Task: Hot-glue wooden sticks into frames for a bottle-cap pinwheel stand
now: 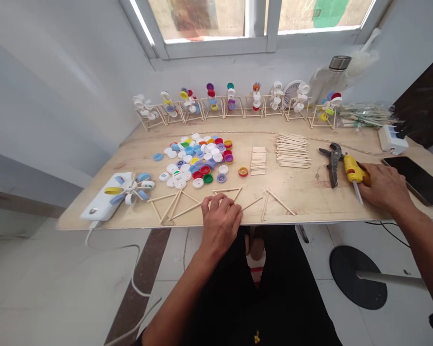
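My left hand is at the table's front edge, its fingers bent down and closed on a thin wooden stick in a row of stick triangles; its fingertips hide the grip. Left of it lies a joined stick frame, and to the right another stick triangle. My right hand is wrapped round a yellow glue gun, whose glue stick points toward the front edge. Black-handled cutters lie just left of the gun.
Many bottle caps spread across the middle left. Short sticks and longer sticks lie in stacks. Several cap wheels on stick stands line the back. A cap wheel leans on a white power strip. A phone lies right.
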Tool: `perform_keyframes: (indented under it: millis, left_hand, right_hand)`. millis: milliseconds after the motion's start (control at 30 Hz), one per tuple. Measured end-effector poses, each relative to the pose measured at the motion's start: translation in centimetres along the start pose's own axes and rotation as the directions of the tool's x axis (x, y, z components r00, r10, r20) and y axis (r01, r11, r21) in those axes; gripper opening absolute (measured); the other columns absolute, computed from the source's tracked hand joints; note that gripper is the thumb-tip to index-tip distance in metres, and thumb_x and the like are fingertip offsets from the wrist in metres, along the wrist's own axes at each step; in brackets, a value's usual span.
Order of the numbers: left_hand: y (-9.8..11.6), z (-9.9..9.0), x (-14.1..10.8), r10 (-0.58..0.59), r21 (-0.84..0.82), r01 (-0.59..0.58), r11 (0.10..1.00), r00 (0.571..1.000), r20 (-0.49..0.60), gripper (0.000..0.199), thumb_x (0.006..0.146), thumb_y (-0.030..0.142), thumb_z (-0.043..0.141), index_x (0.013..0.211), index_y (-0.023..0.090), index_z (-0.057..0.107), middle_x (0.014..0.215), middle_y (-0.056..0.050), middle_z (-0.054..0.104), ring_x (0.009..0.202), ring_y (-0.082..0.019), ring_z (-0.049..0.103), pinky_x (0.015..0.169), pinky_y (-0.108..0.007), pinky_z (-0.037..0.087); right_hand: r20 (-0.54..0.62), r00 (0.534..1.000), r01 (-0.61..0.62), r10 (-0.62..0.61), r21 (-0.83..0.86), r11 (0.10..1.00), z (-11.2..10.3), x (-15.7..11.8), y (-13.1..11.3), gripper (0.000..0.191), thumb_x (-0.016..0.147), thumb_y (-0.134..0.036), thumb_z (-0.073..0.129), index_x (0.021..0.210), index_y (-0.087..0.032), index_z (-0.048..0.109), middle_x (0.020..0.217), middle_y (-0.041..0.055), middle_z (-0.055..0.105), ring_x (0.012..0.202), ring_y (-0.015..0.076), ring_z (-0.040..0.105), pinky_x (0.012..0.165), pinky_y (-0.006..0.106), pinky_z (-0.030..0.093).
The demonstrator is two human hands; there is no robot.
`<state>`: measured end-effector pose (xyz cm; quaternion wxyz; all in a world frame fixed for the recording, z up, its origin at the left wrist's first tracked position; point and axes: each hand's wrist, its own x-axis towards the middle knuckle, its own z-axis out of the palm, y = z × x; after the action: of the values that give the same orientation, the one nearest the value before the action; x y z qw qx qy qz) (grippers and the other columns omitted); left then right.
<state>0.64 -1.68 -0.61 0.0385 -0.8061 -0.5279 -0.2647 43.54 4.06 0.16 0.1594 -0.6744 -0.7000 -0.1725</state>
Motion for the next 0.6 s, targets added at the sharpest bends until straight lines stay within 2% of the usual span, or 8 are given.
perform_keyframes:
  millis: [100, 167, 333, 467, 600]
  left_hand:
    - [0.1, 0.0, 0.4, 0.015, 0.037, -0.015, 0.999, 1.000, 0.010, 0.014, 0.084, 0.019, 0.054, 0.073, 0.021, 0.062, 0.083, -0.006, 0.063, 0.097, -0.025, 0.053, 0.092, -0.047, 0.032]
    - [0.1, 0.2, 0.6, 0.031, 0.054, -0.032, 0.998, 0.999, 0.017, 0.014, 0.084, 0.018, 0.054, 0.073, 0.020, 0.062, 0.083, -0.006, 0.063, 0.097, -0.025, 0.053, 0.091, -0.047, 0.032]
    - [0.0, 0.5, 0.7, 0.045, 0.050, -0.047, 0.998, 0.998, 0.036, 0.013, 0.084, 0.016, 0.054, 0.073, 0.019, 0.060, 0.086, -0.007, 0.064, 0.097, -0.026, 0.053, 0.091, -0.047, 0.032]
    - [0.5, -0.1, 0.5, 0.015, -0.036, -0.014, 0.999, 0.999, 0.030, 0.010, 0.084, 0.017, 0.053, 0.076, 0.019, 0.059, 0.087, -0.006, 0.065, 0.099, -0.026, 0.052, 0.091, -0.046, 0.032]
    - [1.6, -1.3, 0.6, 0.003, -0.177, 0.004, 0.984, 0.999, 0.037, 0.012, 0.086, 0.016, 0.051, 0.076, 0.020, 0.057, 0.082, -0.004, 0.066, 0.095, -0.024, 0.054, 0.090, -0.045, 0.031]
  right_hand:
    - [0.112, 0.993, -0.009, 0.026, -0.153, 0.988, -0.8, 0.0, -0.1, 0.044, 0.079, -0.042, 0.051, 0.113, -0.015, 0.061, 0.105, 0.0206, 0.064, 0.089, 0.0315, 0.051, 0.061, 0.038, 0.026]
    - [0.122, 0.991, -0.031, 0.053, -0.176, 0.984, -1.4, -0.2, -0.8, 0.043, 0.080, -0.041, 0.050, 0.113, -0.015, 0.061, 0.109, 0.0204, 0.063, 0.095, 0.0326, 0.052, 0.063, 0.039, 0.029]
    - [-0.060, 0.996, -0.075, 0.070, -0.076, 0.994, -2.9, -1.3, -3.8, 0.036, 0.082, -0.031, 0.051, 0.115, -0.017, 0.058, 0.111, 0.0165, 0.064, 0.102, 0.0322, 0.054, 0.076, 0.042, 0.037]
    - [-0.180, 0.982, 0.075, -0.054, 0.109, 0.991, -4.4, -2.3, -7.9, 0.029, 0.083, -0.026, 0.053, 0.109, -0.017, 0.060, 0.108, 0.0148, 0.065, 0.101, 0.0292, 0.058, 0.085, 0.041, 0.041]
    - [-0.219, 0.946, 0.303, -0.240, 0.332, 0.893, -6.2, -3.3, -13.2, 0.026, 0.085, -0.023, 0.056, 0.110, -0.023, 0.060, 0.105, 0.0083, 0.066, 0.101, 0.0255, 0.059, 0.088, 0.043, 0.043]
